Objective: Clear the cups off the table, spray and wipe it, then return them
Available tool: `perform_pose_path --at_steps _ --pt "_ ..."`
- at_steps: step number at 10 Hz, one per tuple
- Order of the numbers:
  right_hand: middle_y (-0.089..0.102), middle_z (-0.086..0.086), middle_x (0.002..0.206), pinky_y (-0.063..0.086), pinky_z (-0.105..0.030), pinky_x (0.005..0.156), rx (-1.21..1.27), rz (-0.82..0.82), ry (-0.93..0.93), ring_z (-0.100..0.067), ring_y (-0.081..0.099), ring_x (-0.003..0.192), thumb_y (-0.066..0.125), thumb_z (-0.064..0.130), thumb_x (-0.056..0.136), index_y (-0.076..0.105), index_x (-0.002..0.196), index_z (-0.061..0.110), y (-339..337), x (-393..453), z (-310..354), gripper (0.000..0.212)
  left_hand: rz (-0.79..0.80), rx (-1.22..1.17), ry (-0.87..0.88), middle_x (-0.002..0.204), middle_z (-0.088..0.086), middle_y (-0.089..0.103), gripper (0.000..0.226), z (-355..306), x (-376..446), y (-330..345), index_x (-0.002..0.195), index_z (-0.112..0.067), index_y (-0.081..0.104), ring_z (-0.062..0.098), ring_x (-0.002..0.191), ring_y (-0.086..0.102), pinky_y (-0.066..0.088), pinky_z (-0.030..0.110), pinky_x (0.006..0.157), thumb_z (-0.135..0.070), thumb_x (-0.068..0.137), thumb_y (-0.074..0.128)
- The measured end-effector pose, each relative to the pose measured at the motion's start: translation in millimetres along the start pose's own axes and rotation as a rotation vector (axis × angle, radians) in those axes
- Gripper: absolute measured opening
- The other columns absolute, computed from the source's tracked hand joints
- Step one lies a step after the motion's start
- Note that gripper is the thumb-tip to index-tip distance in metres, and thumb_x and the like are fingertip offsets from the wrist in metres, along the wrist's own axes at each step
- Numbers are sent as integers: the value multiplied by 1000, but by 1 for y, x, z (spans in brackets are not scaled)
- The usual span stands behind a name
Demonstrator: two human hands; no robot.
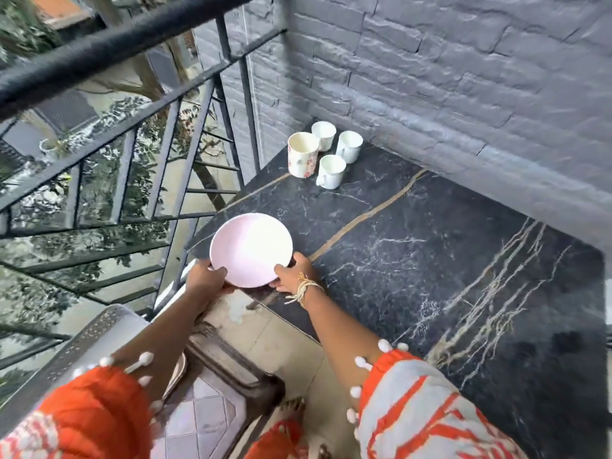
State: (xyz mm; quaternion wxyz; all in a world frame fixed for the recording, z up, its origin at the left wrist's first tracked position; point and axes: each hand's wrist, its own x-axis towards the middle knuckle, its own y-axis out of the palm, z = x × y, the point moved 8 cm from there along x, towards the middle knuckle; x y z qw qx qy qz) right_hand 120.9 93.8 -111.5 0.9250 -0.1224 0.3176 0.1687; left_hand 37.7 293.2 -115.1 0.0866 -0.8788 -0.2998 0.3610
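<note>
Head view: my left hand (207, 279) and right hand (293, 271) grip opposite rims of the pink plate (251, 250) at the near left corner of the black marble tabletop (430, 260). The four cups (323, 157) stand clustered at the far corner by the brick wall (463, 77), straight ahead and well apart from both hands. The right hand is slightly nearer them.

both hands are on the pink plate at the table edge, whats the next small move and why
Probably lift the pink plate clear of the dark marble table and carry it aside: the left hand and right hand already grip its near rim, and four cups remain at the far corner.
</note>
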Motion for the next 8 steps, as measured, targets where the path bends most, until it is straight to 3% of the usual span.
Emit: perform_pose_path --at_steps 1,3,5,6,7,8 --pt "64 -19 113 60 -39 64 1 -6 -6 -37 71 79 58 1 83 52 110 1 2 7 7 28 -24 24 7 109 23 63 41 -3 9 -4 122 5 53 40 76 70 57 58 60 2 82 49" --pt "66 -20 111 60 -34 57 -21 -8 -11 -32 73 78 60 5 84 54 111 -1 5 15 14 28 -41 18 29 111 25 63 41 -13 17 -9 124 1 52 43 77 69 58 55 55 -1 83 50" --pt "66 -17 114 57 -33 64 41 69 16 -23 70 77 70 30 85 49 127 7 10 16 3 53 111 -65 -8 100 24 63 40 -11 9 -2 130 -4 44 28 60 68 60 38 55 -11 93 57" --pt "65 -16 113 51 -39 76 153 48 69 -27 66 88 69 25 86 47 135 9 7 8 -6 56 257 -49 0 98 18 64 51 -9 -2 7 127 -8 45 31 75 66 57 43 74 -30 87 68" --pt "66 -15 114 52 -39 76 162 25 66 -26 67 94 68 20 84 49 133 8 6 2 -12 54 266 -9 9 102 15 64 54 -7 -13 10 123 -12 46 31 81 65 55 45 78 -35 82 73" --pt "69 -13 110 55 -41 78 129 -58 70 -24 69 96 67 14 83 52 131 8 -2 -12 -30 51 266 -3 35 101 11 61 51 -3 -35 25 119 -16 45 28 77 63 56 39 68 -29 80 76"
